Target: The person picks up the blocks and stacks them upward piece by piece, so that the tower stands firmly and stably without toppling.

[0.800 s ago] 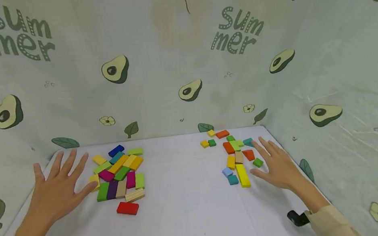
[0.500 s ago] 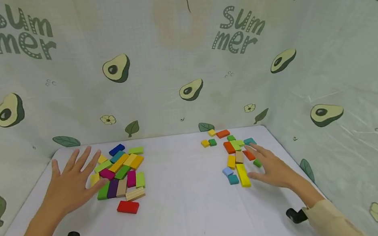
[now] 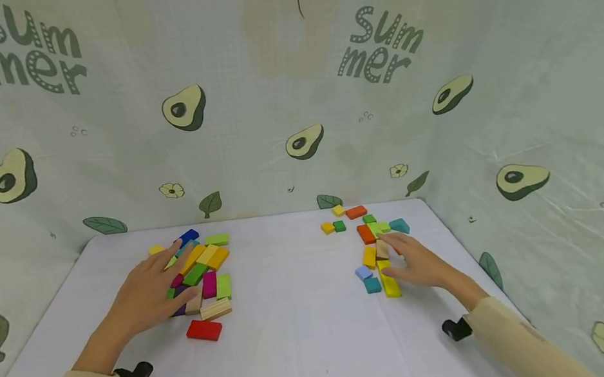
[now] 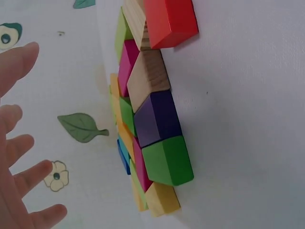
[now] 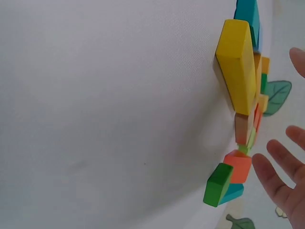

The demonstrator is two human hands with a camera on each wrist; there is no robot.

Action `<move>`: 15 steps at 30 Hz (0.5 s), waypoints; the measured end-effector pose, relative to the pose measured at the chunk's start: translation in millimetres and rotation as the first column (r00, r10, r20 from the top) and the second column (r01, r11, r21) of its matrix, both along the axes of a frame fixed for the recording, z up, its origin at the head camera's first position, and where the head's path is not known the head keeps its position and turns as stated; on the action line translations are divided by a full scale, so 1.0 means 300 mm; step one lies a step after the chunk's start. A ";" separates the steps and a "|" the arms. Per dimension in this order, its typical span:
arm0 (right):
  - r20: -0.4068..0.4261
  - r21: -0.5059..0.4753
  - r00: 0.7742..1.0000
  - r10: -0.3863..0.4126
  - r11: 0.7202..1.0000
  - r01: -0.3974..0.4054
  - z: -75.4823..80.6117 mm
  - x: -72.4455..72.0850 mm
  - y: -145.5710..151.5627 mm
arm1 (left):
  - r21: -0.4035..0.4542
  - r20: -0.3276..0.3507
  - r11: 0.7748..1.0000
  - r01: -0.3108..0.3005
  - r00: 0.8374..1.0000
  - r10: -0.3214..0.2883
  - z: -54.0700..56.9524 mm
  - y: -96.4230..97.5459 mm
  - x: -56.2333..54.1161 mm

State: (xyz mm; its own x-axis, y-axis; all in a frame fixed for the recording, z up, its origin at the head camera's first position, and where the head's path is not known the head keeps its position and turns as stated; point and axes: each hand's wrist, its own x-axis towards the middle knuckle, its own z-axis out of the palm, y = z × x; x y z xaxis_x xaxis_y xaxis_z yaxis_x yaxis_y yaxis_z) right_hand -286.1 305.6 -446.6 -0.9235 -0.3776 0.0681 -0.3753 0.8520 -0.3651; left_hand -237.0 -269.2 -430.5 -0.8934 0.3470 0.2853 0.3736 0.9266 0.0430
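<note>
My left hand [image 3: 148, 295] hovers with spread fingers over the left-hand group of coloured wooden blocks. It hides part of them in the head view, among them the purple block [image 4: 157, 119] and green block [image 4: 167, 161]. A red block [image 3: 204, 330] lies nearest me, in front of a striped plain-wood block [image 3: 216, 309]. My right hand [image 3: 415, 261], its fingers extended, is above the right-hand group. Beneath its thumb is a long yellow block [image 5: 237, 64]; a green block [image 5: 218, 184] and an orange block [image 5: 238, 168] are hidden or mostly hidden in the head view. Neither hand holds anything.
Both groups lie on a white-covered table [image 3: 302, 345]. Teal [image 3: 372, 285] and light-blue [image 3: 363, 272] blocks edge the right group. Small yellow [image 3: 328, 227] and green [image 3: 339, 226] blocks lie farther back. A printed curtain [image 3: 234, 49] stands behind the table.
My left hand has moved right and come over the left blocks, covering several of them. My right hand has shifted left over the right group. The blocks look unmoved.
</note>
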 end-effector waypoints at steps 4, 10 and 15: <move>0.033 0.021 0.999 -0.031 0.999 0.031 -0.003 -0.042 -0.024 | 0.061 0.067 0.998 0.024 0.997 -0.029 -0.011 0.032 -0.021; 0.069 0.072 0.997 -0.037 0.997 0.032 -0.028 -0.099 -0.048 | 0.154 0.164 0.987 0.045 0.984 -0.071 -0.039 0.077 -0.074; 0.093 0.060 0.996 0.001 0.998 -0.007 -0.044 -0.135 -0.062 | 0.235 0.230 0.971 0.050 0.967 -0.106 -0.066 0.102 -0.114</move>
